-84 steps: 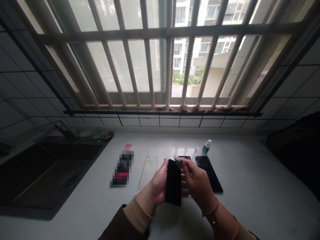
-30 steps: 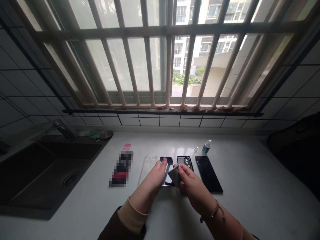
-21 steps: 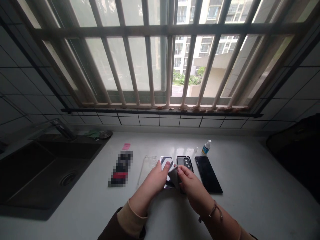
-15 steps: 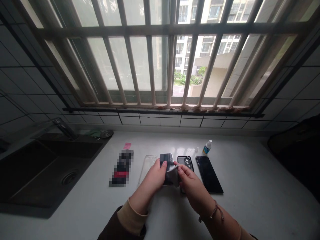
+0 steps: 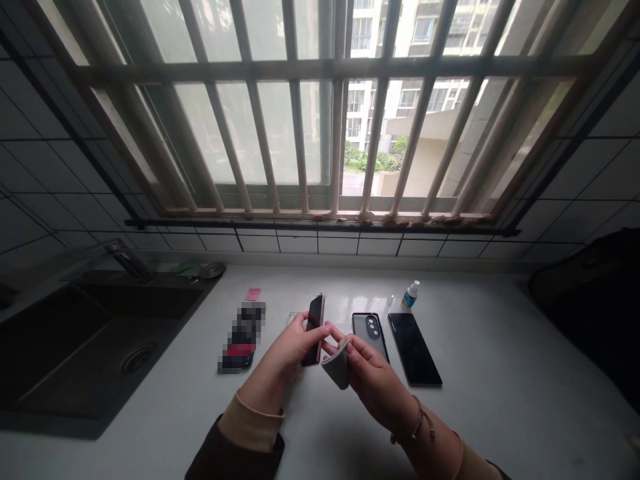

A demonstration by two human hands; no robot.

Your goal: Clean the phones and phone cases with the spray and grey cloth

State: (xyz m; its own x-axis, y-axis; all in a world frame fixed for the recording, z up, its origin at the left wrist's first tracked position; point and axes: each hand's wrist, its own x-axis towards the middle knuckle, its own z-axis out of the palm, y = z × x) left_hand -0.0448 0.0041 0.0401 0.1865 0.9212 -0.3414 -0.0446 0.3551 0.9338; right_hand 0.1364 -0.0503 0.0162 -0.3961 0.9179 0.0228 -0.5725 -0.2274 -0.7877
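My left hand (image 5: 285,353) grips a dark phone (image 5: 315,327) by its edges and holds it tilted on its side above the white counter (image 5: 500,373). My right hand (image 5: 373,380) pinches a small folded grey cloth (image 5: 338,363) just right of the phone's lower end. Past my right hand, a black phone case (image 5: 370,330) with a camera cutout lies flat, and beside it a second black phone (image 5: 414,347). A clear case (image 5: 291,317) lies mostly hidden behind my left hand.
A small white bottle with a blue label (image 5: 411,294) stands at the back. A pink slip (image 5: 253,294) and a dark blurred packet (image 5: 241,337) lie to the left. A dark sink (image 5: 95,333) fills the left side; a black bag (image 5: 595,300) sits at right.
The phone went from lying flat under the cloth to being lifted and turned on edge in my left hand. My right hand drew the cloth off the screen and down.
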